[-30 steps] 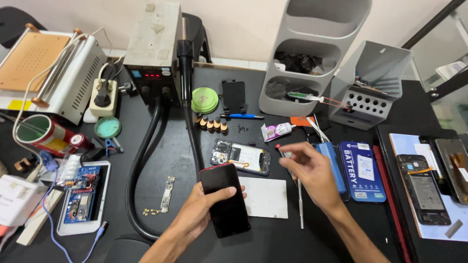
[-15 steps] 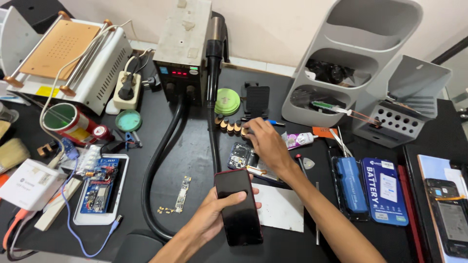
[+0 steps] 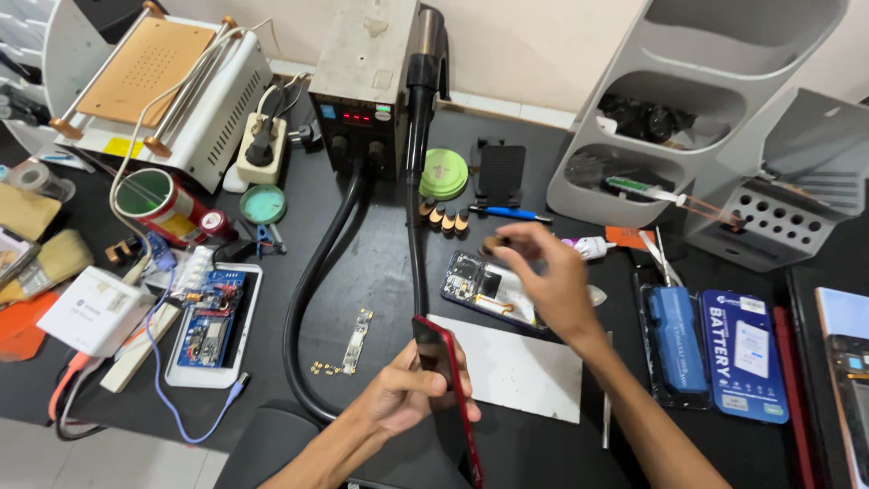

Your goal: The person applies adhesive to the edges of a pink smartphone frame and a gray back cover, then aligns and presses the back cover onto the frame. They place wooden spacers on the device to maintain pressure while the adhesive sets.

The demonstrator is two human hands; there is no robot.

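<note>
My left hand [image 3: 407,391] grips a dark phone with a red frame [image 3: 450,391], turned almost edge-on above the black mat. My right hand [image 3: 548,282] reaches forward over an opened phone [image 3: 478,282] whose insides show. Its thumb and fingers pinch a small brown piece [image 3: 492,244]. Just beyond it stands a short row of brown-tipped bits [image 3: 444,217]. A white sheet [image 3: 520,369] lies under my right forearm.
A grey hot-air station [image 3: 371,81] with a thick black hose [image 3: 312,317] stands at the back. A green round tin [image 3: 444,172] and a black phone stand [image 3: 500,172] sit beside it. Blue battery packs [image 3: 711,349] lie right, a grey organiser [image 3: 688,118] behind; another opened phone [image 3: 213,328] lies left.
My right hand moved from the right side to the row of bits, then drew back slightly with a small brown piece. My left hand tilted the red-framed phone onto its edge.
</note>
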